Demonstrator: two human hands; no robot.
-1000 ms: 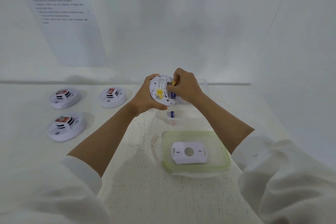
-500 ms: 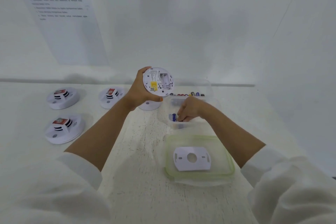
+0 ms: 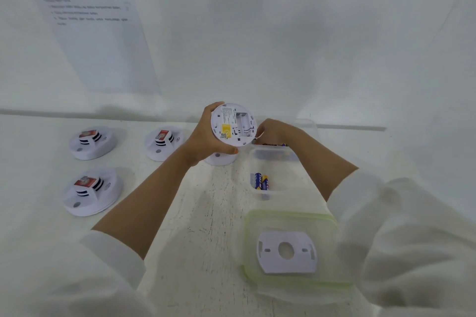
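Fingers (image 3: 215, 108) of the left hand (image 3: 203, 136) curl round the rim of the smoke alarm (image 3: 233, 125), thumb underneath, holding it up off the table (image 3: 201, 252) with its back tilted toward the camera. Its battery slot looks empty. The right hand (image 3: 274, 130) has left the near tub (image 3: 283, 156), where it was half a second ago, and now reaches into the far tub (image 3: 307, 123), fingertips bent down at a row of batteries (image 3: 273, 144). Whether it has pinched one yet I cannot tell, as the alarm's edge covers the fingertips.

Two used batteries (image 3: 262, 181) lie side by side in the near tub. A second ago that hand was working at the alarm's slot, so I judge the old cells are out and a fresh one is being fetched; the loading has yet to begin.

Round about: three more alarms (image 3: 91, 141) sit face up well to the left, and a fourth alarm (image 3: 221, 158) sits on the table just below the left hand. A green-rimmed tub (image 3: 332, 221) nearest the person holds a white backing plate (image 3: 286, 252). A printed sheet (image 3: 95, 20) hangs on the wall.

Nothing blocks the way from far tub to slot; the held alarm itself sits close against the right hand, so the cell must come up and round its edge
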